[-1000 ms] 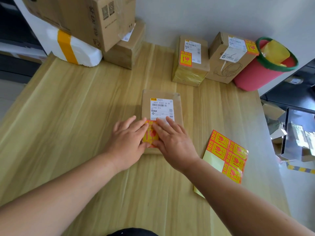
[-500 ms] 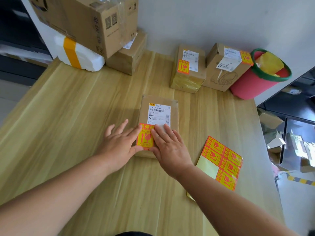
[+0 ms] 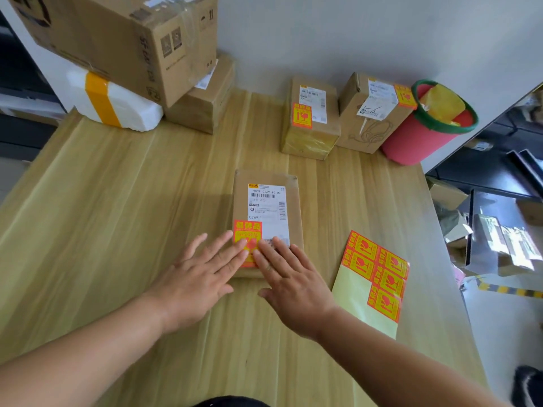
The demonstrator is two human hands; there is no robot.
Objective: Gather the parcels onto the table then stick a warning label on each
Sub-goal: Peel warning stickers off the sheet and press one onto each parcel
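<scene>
Pressing flat, straight-fingered, gripping nothing, left hand (image 3: 195, 284) and right hand (image 3: 289, 282) smooth the label (image 3: 247, 235) on the parcel (image 3: 295, 207) at frame centre; uneven pressure could leave a corner lifting.

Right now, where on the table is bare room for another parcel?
Bare: the wide left stretch of table between the white foam parcel and the left hand; a strip between the flat parcel and the labelled boxes. Crowded: the back edge and beside the sticker sheet.
</scene>
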